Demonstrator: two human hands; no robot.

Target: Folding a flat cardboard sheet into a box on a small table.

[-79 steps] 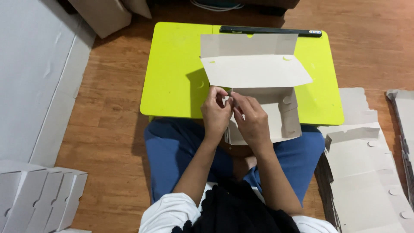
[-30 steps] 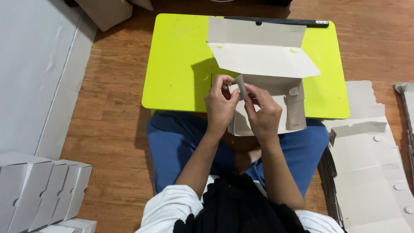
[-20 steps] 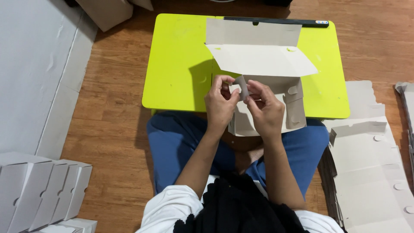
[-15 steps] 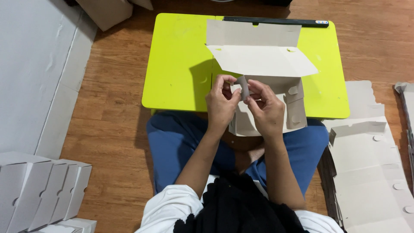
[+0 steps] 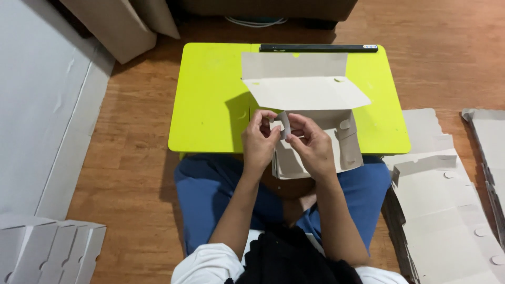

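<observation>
Our left hand (image 5: 260,141) and right hand (image 5: 314,144) were raised close together over the near edge of the lime-green table (image 5: 210,105), both closed in a pinch on a small grey cardboard flap (image 5: 283,124). The left thumb and fingers curled round the flap's left edge, while the right hand's fingertips held it from the right, and the flap stood up between them, slightly tilted. That flap belonged to the half-folded cardboard box (image 5: 307,113), which rested partly on the table and partly over our lap. Its wide lid panel stretched out flat just beyond our hands, and another panel stood up behind it toward the far side of the table. The box's lower part hung off the table edge below our wrists, showing round notches along its right side.

We sat on the wooden floor (image 5: 131,168) with our legs in blue trousers (image 5: 205,194) tucked under the table. A long black bar (image 5: 317,48) lay along the table's far edge, just behind the box. To our right, a stack of flat box blanks (image 5: 447,210) lay on the floor, well apart from our hands. At the lower left stood a row of folded white boxes (image 5: 47,247), side by side.
</observation>
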